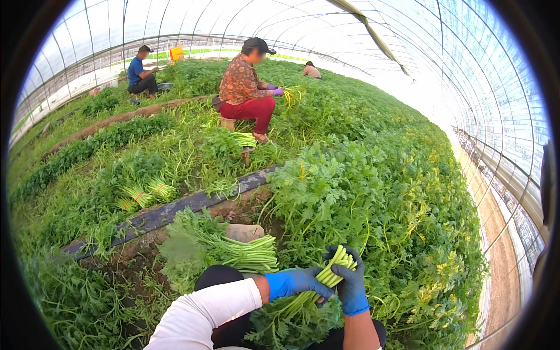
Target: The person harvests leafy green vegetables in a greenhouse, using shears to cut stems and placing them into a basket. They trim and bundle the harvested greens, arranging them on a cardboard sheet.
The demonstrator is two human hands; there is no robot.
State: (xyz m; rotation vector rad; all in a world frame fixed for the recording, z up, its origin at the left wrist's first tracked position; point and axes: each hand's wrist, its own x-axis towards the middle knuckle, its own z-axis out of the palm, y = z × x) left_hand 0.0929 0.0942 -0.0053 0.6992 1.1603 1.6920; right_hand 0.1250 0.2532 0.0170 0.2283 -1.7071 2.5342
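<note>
A bunch of cut leafy green stalks (326,276) is held between my hands over my lap, its pale cut ends up to the right and its leaves hanging below. My left hand (302,283), in a blue glove with dark-coated fingers, grips the stalks lower down. Around the upper part near the cut ends closes my right hand (350,278), gloved alike. A larger pile of cut stalks (249,253) lies just left of my hands, beyond my knee, partly over a tan board (245,232).
Dense leafy plants (350,197) grow ahead and to the right. A dark plastic strip (188,205) crosses the ground, with banded bunches (140,194) beyond it. A person in purple gloves (245,87) sits on a low stool; two other people work farther off. Greenhouse hoops arch overhead.
</note>
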